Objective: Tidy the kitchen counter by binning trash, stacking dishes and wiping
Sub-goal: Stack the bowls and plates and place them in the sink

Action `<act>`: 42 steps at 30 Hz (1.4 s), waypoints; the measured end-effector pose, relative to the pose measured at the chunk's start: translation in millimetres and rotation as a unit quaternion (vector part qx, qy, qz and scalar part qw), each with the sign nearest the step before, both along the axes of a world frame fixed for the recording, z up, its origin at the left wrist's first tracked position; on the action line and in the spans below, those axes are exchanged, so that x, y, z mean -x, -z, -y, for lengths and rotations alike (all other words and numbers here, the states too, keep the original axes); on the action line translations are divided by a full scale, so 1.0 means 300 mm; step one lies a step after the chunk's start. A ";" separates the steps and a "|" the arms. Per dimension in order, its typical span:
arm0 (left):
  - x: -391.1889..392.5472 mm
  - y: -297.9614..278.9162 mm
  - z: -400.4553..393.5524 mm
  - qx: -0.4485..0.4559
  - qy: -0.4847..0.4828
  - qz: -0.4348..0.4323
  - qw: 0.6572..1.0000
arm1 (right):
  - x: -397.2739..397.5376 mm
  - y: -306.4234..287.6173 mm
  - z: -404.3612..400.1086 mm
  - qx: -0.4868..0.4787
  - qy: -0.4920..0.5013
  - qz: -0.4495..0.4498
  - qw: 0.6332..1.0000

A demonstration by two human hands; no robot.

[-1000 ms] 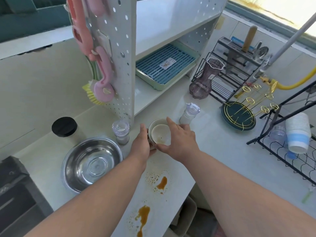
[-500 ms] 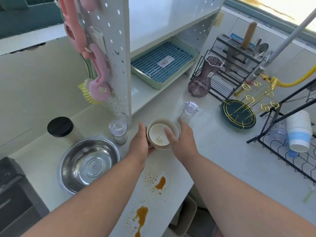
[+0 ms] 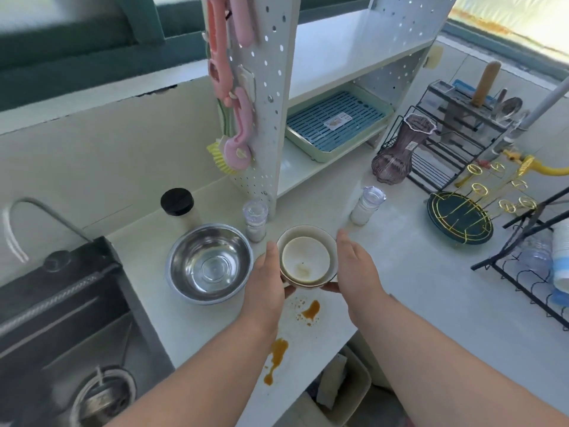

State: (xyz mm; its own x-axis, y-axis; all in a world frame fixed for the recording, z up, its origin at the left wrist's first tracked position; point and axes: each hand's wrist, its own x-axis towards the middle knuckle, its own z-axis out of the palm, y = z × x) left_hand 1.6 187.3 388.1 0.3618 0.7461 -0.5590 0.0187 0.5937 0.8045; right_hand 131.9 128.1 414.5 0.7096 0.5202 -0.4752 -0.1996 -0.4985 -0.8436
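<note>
Two dirty cream bowls (image 3: 306,257) are stacked, the smaller nested inside the larger, with brown residue in the inner one. My left hand (image 3: 268,278) grips the stack's left side, its fingertips curled under the base. On the stack's right side my right hand (image 3: 357,272) holds it the same way. Just below the stack, brown sauce stains (image 3: 311,311) mark the white counter (image 3: 415,288), and a longer smear (image 3: 277,359) lies near the front edge.
A steel bowl (image 3: 211,261) sits left of the stack, with the dark sink (image 3: 61,334) beyond it. Two shakers (image 3: 255,220) (image 3: 366,204) and a black-lidded jar (image 3: 178,204) stand behind. A vase (image 3: 397,149), green plate (image 3: 458,217) and dish rack (image 3: 538,272) are right. A bin (image 3: 338,389) stands below.
My right hand has come off the top of the small bowl and moved to the stack's right side. The view has swung left, bringing the sink into sight.
</note>
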 end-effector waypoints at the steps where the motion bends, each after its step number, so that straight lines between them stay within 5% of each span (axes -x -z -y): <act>1: 0.045 -0.011 0.015 -0.008 -0.008 -0.003 1.000 | 0.047 -0.019 0.006 -0.002 -0.015 0.009 1.000; 16: 0.410 -0.054 -0.196 -0.021 -0.114 -0.100 0.988 | 0.408 0.017 -0.272 0.030 -0.190 0.005 0.981; 21: 0.414 0.106 -0.311 0.001 -0.105 -0.125 0.987 | 0.385 0.074 -0.355 0.093 -0.227 0.066 0.967; 33: 0.398 0.100 -0.380 0.049 -0.073 -0.111 0.990 | 0.353 0.188 -0.436 0.228 -0.275 0.202 0.912; 37: 0.433 0.032 -0.396 -0.030 -0.071 -0.169 0.983 | 0.334 0.184 -0.416 0.163 -0.183 0.144 0.959; 42: 0.527 0.046 -0.460 -0.088 -0.136 -0.232 0.959 | 0.326 0.178 -0.391 0.117 -0.079 -0.093 0.986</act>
